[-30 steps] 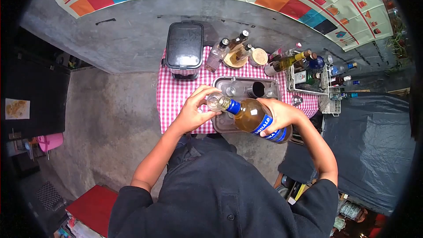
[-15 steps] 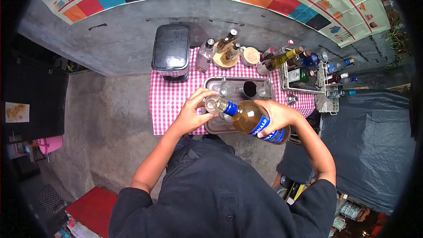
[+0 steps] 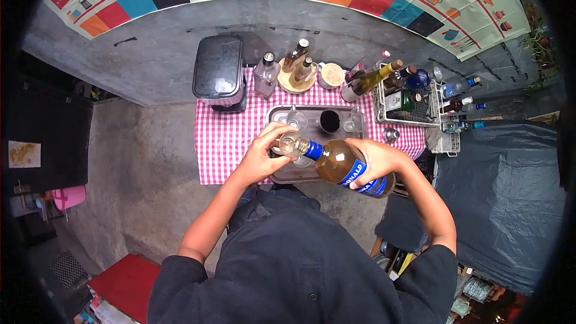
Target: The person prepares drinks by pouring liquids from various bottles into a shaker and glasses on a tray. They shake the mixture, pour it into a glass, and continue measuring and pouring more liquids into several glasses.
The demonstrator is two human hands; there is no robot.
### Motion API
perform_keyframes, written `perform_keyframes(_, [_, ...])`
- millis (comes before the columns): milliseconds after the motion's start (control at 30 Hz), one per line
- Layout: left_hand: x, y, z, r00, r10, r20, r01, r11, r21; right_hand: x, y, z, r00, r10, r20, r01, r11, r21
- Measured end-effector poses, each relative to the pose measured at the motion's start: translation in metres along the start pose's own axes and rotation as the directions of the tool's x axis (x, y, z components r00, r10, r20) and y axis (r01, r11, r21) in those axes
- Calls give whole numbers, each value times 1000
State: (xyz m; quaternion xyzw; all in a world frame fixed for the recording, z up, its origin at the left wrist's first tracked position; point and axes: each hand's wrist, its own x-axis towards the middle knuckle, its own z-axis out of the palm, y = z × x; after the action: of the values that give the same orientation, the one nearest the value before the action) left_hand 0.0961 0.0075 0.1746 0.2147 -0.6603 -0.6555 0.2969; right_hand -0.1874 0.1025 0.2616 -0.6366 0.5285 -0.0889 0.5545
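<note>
Bottle (image 3: 345,165) and glass (image 3: 290,143) meet above the metal tray (image 3: 282,175): I have my right hand (image 3: 375,159) wrapped around the labelled body of the bottle, tipped well over to the left so its neck reaches the rim of the small clear glass that my left hand (image 3: 261,156) pinches from the side. Holding the glass raised over the tray rather than over the checked cloth (image 3: 225,138) looks sensible to me, since any drip would land in the tray. The bottle is about half full of amber liquid, which I judge is why it needs so steep a tilt.

Counting what I can: one bottle in hand, one glass in hand, one tray. At the tray's far end stand three vessels, a clear glass (image 3: 297,121), a dark cup (image 3: 329,121) and another clear glass (image 3: 354,122). Behind the tray I count three upright bottles, two of them on a round wooden board (image 3: 297,81), and one black-lidded box (image 3: 218,74). The wire rack (image 3: 405,103) on the right holds several bottles, too crowded to count.
</note>
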Motion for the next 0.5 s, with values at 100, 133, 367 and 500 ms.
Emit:
perform_keyframes(100, [3, 0, 7, 1000, 14, -4, -14, 1000, 16, -5, 4, -3, 1000, 17, 7, -17, 1000, 4])
perform_keyframes(133, [4, -1, 9, 1000, 14, -9, -14, 1000, 14, -6, 5, -4, 1000, 26, 8, -26, 1000, 7])
perform_keyframes(367, [6, -5, 22, 999, 24, -28, -23, 999, 29, -12, 19, -15, 995, 81, 57, -78, 996, -46])
perform_keyframes(500, [7, -5, 27, 999, 19, -48, -15, 998, 68, -12, 22, -21, 997, 40, 66, -35, 997, -74])
